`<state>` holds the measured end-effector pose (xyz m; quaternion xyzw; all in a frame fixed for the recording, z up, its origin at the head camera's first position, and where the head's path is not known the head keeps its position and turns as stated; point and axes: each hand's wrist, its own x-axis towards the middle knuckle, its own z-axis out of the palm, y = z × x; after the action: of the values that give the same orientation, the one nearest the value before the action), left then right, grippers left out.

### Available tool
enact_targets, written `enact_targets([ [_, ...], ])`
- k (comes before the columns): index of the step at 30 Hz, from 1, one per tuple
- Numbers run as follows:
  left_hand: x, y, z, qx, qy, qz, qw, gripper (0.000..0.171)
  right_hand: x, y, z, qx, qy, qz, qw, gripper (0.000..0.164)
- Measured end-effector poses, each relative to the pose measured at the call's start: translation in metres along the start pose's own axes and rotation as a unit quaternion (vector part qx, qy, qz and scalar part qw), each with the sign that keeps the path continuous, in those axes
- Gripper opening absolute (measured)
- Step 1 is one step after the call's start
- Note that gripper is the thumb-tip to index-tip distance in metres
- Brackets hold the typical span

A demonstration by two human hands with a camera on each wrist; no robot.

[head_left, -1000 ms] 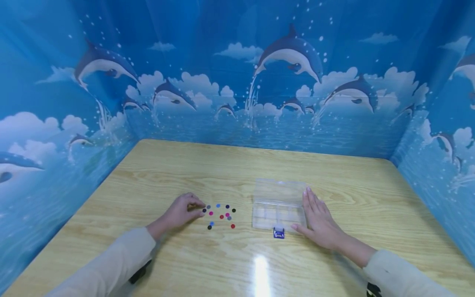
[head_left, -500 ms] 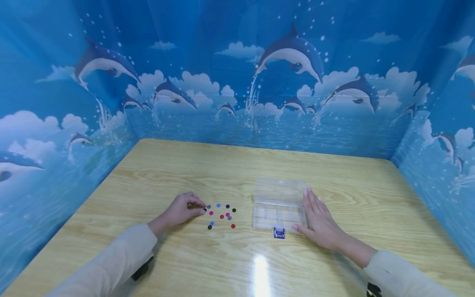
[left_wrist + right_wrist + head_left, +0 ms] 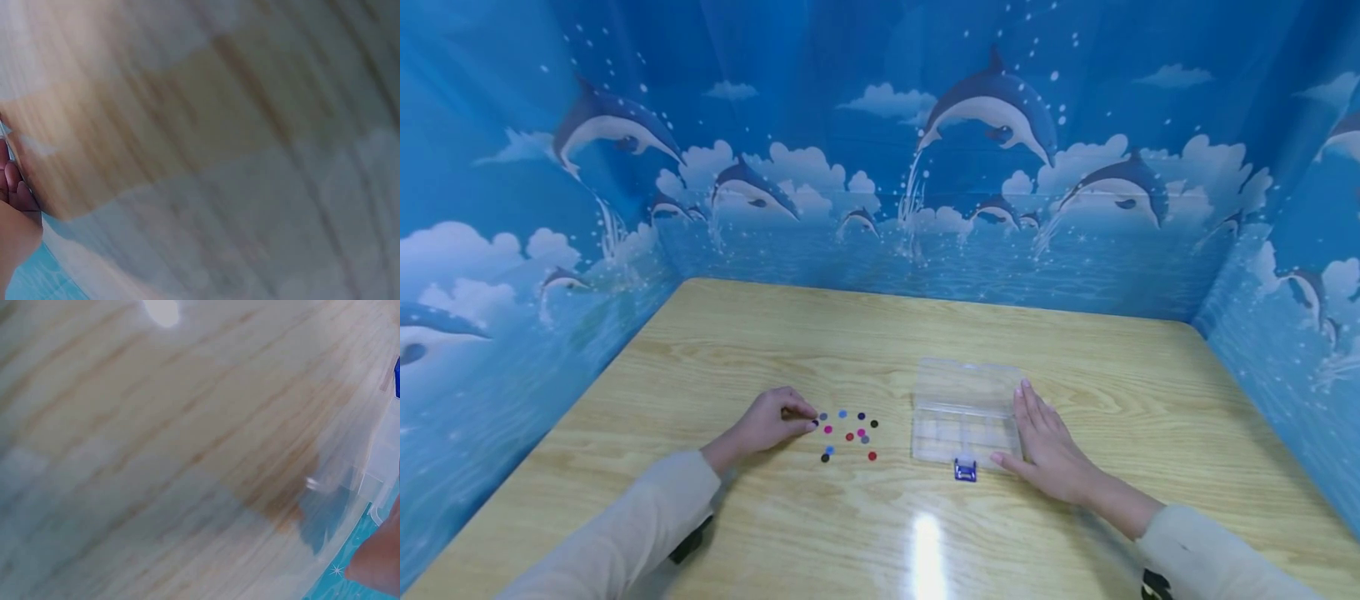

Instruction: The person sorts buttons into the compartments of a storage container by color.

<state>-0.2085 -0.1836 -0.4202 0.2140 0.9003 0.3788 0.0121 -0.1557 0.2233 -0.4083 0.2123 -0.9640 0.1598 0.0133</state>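
My left hand (image 3: 767, 419) is at the left edge of a scatter of small round discs. Its thumb and fingertips pinch at a black disc (image 3: 816, 423), which they partly cover. Near it lie a grey disc (image 3: 823, 416), a pink disc (image 3: 828, 430), a red disc (image 3: 850, 437) and several others. A clear plastic compartment box (image 3: 936, 450) lies with its lid (image 3: 966, 383) folded back. My right hand (image 3: 1048, 450) rests against the box's right side, its fingers straight. In the right wrist view the box's edge (image 3: 381, 456) shows beside part of that hand.
A small shiny blue-purple piece (image 3: 966, 471) sits at the box's front edge. The wooden table (image 3: 805, 333) meets a blue dolphin-print curtain (image 3: 880, 225) at the back and sides. The left wrist view shows mostly blurred tabletop.
The whole scene shifts slightly as the head camera moves. Less of the black disc shows between my left fingertips than a second ago. My right hand stays against the box.
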Motion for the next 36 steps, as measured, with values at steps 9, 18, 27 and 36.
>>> enact_targets([
  [9,-0.0002,0.004,-0.0006,0.003,-0.005,-0.009,0.9999,0.01,-0.0002,0.0003,-0.0016,0.004,-0.005,0.002,1.0,0.091],
  [18,-0.0006,0.0019,-0.0023,0.013,-0.009,-0.011,0.9998,0.007,0.0009,0.0033,0.0026,0.0,-0.004,-0.002,1.0,0.09],
  [27,0.0003,-0.0008,-0.0046,0.013,-0.028,0.015,0.9994,0.01,0.0008,0.0065,0.0036,0.009,-0.017,0.009,1.0,0.092],
  [36,-0.0016,-0.0013,-0.0063,0.007,-0.031,0.007,0.9995,0.007,0.0029,0.005,0.0008,0.003,-0.022,0.005,1.0,0.092],
])
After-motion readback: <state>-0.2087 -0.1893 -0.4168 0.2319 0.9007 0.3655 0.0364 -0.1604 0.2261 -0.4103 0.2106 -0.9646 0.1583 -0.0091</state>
